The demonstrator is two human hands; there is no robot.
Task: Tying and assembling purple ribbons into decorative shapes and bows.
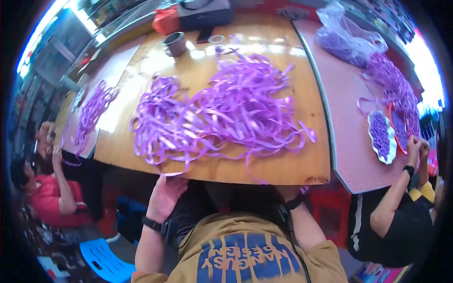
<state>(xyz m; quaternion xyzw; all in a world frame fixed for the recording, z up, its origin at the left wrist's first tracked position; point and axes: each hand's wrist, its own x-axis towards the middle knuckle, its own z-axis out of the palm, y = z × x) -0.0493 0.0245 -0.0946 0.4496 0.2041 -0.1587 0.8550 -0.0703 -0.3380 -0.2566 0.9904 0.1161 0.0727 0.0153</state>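
A large tangled heap of shiny purple ribbons (245, 106) lies across the wooden table in front of me. My left hand (166, 195) is at the table's near edge with its fingers loosely stretched out. A ribbon loop (177, 173) hangs over the edge right by its fingertips; whether they touch it I cannot make out. Under the same edge, further right, my right hand (287, 189) is mostly hidden by the tabletop. A small purple bit (303, 189) shows beside its wrist, and its fingers are out of sight.
A grey cup (175, 45) and a dark bag (205, 13) stand at the far side. On the right pink table, a co-worker's hands (417, 147) are at purple strands by a white dish (381, 137) of purple pieces. Another person (56, 188) sits left, near a smaller ribbon pile (94, 108).
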